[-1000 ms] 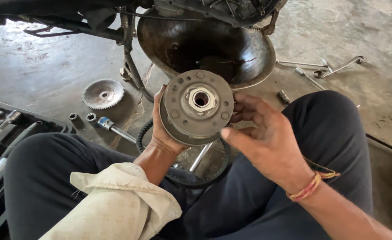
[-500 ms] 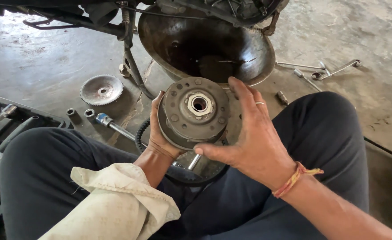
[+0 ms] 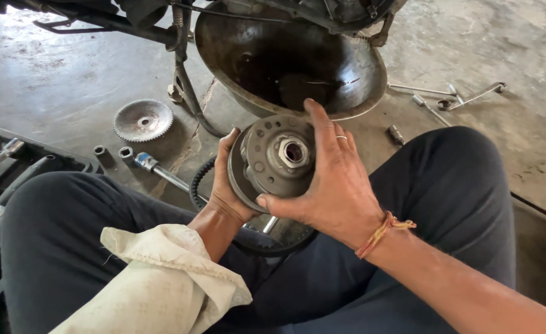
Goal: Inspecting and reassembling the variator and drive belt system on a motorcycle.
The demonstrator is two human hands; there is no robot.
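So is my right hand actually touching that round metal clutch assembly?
Touching. The head view shows the right hand spread over the clutch assembly, thumb on its lower rim, fingers across its right side; the left hand grips its left edge.

Stained concrete floor (image 3: 50, 80), toothed metal disc (image 3: 142, 120) lying flat, two small sockets (image 3: 112, 151) beside a ratchet handle (image 3: 161, 172), ribbed rubber belt (image 3: 200, 183), loose wrenches (image 3: 446, 96) at upper right, possibly a tool case (image 3: 13, 167) at left edge
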